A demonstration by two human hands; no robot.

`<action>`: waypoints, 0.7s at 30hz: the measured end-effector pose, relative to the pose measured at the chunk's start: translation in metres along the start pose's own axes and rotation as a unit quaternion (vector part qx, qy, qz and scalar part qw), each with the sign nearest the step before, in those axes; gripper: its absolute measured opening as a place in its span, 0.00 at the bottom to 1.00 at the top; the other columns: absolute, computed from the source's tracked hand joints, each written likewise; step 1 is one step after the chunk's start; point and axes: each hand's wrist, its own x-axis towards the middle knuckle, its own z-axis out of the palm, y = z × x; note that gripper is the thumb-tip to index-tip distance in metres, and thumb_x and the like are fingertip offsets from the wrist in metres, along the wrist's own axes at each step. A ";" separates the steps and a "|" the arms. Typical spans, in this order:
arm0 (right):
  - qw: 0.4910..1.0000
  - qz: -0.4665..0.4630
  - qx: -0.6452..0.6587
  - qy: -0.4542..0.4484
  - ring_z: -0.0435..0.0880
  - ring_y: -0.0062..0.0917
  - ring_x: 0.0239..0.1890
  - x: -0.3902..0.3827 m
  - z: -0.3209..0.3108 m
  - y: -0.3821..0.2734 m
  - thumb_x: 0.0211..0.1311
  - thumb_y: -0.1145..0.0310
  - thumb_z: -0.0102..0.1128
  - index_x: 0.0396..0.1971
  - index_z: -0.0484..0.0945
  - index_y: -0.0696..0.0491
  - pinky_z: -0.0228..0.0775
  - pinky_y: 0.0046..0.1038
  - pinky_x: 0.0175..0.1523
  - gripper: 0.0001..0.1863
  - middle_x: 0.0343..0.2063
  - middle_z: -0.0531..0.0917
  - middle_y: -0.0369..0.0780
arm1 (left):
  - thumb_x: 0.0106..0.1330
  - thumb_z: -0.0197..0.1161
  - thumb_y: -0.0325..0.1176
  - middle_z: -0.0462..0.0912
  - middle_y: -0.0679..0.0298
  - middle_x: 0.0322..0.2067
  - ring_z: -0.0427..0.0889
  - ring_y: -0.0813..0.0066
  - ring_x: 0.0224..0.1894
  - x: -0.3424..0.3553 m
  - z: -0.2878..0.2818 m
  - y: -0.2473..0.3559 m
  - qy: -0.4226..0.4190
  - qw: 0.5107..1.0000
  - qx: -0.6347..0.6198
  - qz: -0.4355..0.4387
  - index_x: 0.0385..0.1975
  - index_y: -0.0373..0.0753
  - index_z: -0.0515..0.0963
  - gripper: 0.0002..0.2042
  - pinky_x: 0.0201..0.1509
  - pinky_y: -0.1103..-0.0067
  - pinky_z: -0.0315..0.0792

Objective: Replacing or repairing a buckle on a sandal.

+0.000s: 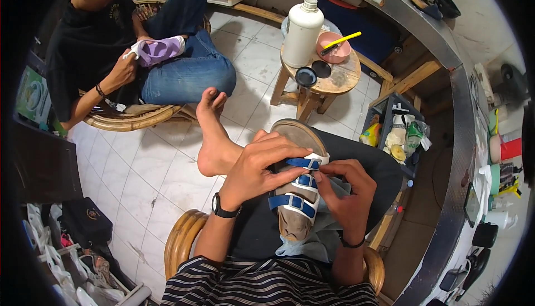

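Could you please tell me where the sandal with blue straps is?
In the head view, the sandal is just right of centre, over the lap, between the left hand and right hand.

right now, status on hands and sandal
Left hand on sandal, at far blue strap; right hand at its buckle. Sandal over lap. Nothing visibly in the way.

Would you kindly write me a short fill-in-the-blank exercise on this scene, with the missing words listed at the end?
1. The person's left hand and right hand are at a sandal whose buckled straps are coloured ____.
2. The wristwatch is on the same arm as the person's ____ hand.
3. On the wooden stool, the tall bottle is coloured ____.
4. The bowl beside that bottle is coloured ____.

Missing words: blue; left; white; pink.
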 end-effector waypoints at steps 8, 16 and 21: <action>0.985 0.123 0.113 -0.043 0.77 0.14 0.31 0.006 0.004 -0.009 0.60 0.76 0.74 0.31 0.82 0.60 0.67 0.19 0.37 0.07 0.29 0.82 0.35 | 0.53 0.77 0.34 0.85 0.68 0.35 0.80 0.68 0.39 0.010 0.003 0.006 -0.004 0.999 0.032 0.037 0.44 0.42 0.85 0.17 0.45 0.73 0.65; 0.964 0.188 0.168 -0.085 0.75 0.10 0.32 0.005 -0.003 0.004 0.64 0.75 0.71 0.33 0.82 0.58 0.65 0.16 0.37 0.05 0.31 0.83 0.32 | 0.51 0.79 0.36 0.85 0.70 0.36 0.81 0.73 0.45 0.001 0.001 -0.003 -0.004 0.999 0.039 0.033 0.42 0.45 0.87 0.17 0.52 0.73 0.59; 0.942 0.209 0.250 -0.074 0.76 0.10 0.33 0.003 -0.003 0.012 0.67 0.76 0.68 0.34 0.81 0.58 0.67 0.16 0.39 0.04 0.34 0.83 0.32 | 0.50 0.80 0.36 0.85 0.70 0.35 0.81 0.74 0.46 -0.003 0.004 -0.015 0.001 1.000 0.002 0.011 0.42 0.45 0.88 0.18 0.52 0.73 0.58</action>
